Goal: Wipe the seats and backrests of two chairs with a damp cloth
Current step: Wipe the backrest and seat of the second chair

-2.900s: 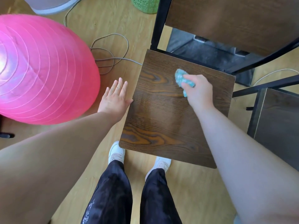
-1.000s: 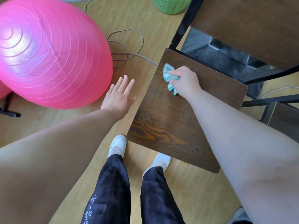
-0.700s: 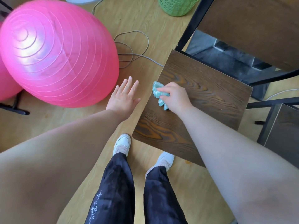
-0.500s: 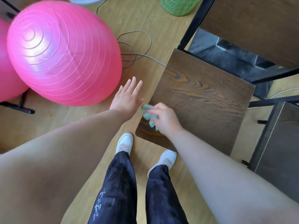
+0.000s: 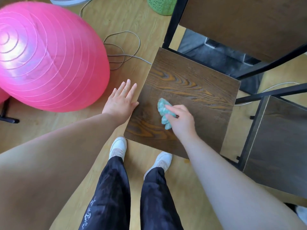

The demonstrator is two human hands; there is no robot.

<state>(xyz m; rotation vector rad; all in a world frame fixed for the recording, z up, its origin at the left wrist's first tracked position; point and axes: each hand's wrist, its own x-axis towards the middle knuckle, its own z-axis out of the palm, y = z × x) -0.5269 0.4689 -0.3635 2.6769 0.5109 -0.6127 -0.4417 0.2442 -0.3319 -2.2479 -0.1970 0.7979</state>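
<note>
Cloth (image 5: 163, 110) bunched mid-frame on the chair seat (image 5: 191, 83), pinched by our right hand (image 5: 181, 121); left hand (image 5: 121, 102) flat, fingers straight, at seat's left edge. Risk, we judge: small wad misses corners.

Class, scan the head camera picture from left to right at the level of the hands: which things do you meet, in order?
Pink exercise ball → left hand → teal cloth → right hand → second chair.
</note>
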